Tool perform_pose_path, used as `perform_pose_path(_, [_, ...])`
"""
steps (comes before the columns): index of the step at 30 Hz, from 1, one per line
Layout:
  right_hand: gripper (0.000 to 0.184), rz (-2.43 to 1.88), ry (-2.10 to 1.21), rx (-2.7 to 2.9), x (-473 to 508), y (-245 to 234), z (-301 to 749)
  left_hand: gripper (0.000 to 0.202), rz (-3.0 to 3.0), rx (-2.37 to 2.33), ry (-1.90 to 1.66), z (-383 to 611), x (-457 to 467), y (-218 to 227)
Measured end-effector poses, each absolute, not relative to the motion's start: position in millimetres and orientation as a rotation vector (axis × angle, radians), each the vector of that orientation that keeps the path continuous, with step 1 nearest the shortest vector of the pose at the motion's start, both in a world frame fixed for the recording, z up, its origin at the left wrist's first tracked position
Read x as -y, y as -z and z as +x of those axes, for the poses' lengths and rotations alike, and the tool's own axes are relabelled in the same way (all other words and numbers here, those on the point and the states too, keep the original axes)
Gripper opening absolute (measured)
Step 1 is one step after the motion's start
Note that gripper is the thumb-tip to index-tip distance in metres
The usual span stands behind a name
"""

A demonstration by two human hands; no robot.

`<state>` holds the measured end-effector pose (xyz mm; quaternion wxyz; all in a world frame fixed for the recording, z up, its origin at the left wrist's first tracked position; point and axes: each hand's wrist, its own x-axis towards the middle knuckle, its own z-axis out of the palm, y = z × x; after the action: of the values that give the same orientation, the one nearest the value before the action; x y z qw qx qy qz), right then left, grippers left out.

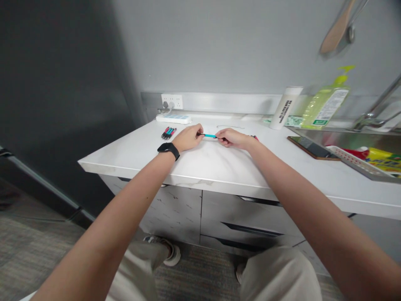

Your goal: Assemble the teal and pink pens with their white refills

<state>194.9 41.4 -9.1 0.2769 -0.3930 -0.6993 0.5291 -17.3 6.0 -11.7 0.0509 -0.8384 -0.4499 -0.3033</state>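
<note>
Between my hands, level above the white counter, is a thin blue pen (209,136) with dark ends. My left hand (190,137), with a black watch on its wrist, pinches the left end. Fingers of my right hand (231,137) are closed around the other end, hiding its tip. Left of my left hand, several short pens (168,133) in black, red and blue lie side by side. A small red and black item (255,137) shows partly behind my right wrist; its kind is hard to make out.
A thin wire-like strand (230,126) lies behind my hands. Near the wall is a white power strip (173,119). To the right stand a white tube (285,108) and a green pump bottle (326,104). A phone (313,148) rests beside the sink with its faucet (368,120).
</note>
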Motion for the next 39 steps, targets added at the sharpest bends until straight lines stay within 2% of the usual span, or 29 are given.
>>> perform_pose_path(3, [0.017,-1.049,-1.794,1.669,-41,6,200,0.016,-2.445,1.275,0.622,-13,-2,5])
perform_pose_path(5, [0.017,-1.036,-1.873,1.612,-42,4,203,0.019,-2.373,1.269,0.494,-11,-1,2])
perform_pose_path(7, [0.018,-1.013,-1.813,1.631,-43,4,205,0.024,-2.34,1.273,0.439,-10,0,0])
perform_pose_path(13, [0.024,-0.995,-1.333,1.85,-45,10,202,0.029,-2.452,1.334,0.441,-10,0,2])
perform_pose_path(17, [0.024,-0.953,-1.266,1.898,-46,12,202,0.029,-2.498,1.345,0.483,-11,-2,2])
perform_pose_path(21, [0.019,-0.969,-1.463,1.918,-40,7,206,0.025,-2.416,1.22,0.477,-10,-3,0])
perform_pose_path(24, [0.024,-0.977,-1.758,1.962,-32,1,208,0.024,-2.335,1.051,0.453,-8,-3,-2])
perform_pose_path(26, [0.027,-0.954,-1.834,2.032,-29,-1,208,0.024,-2.318,0.987,0.435,-8,-4,-3])
perform_pose_path(29, [0.021,-0.977,-1.525,2.199,-33,2,207,0.025,-2.365,1.025,0.362,-7,-3,-2])
perform_pose_path(33, [0.015,-0.995,-0.751,2.396,-46,14,204,0.027,-2.44,1.243,0.317,-6,-1,1])
perform_pose_path(35, [0.023,-0.969,-0.55,2.381,-52,18,204,0.028,-2.512,1.354,0.453,-5,0,3])
perform_pose_path(39, [0.033,-0.955,-0.485,2.34,-57,21,202,0.023,-2.837,1.624,1.077,-6,-7,7])
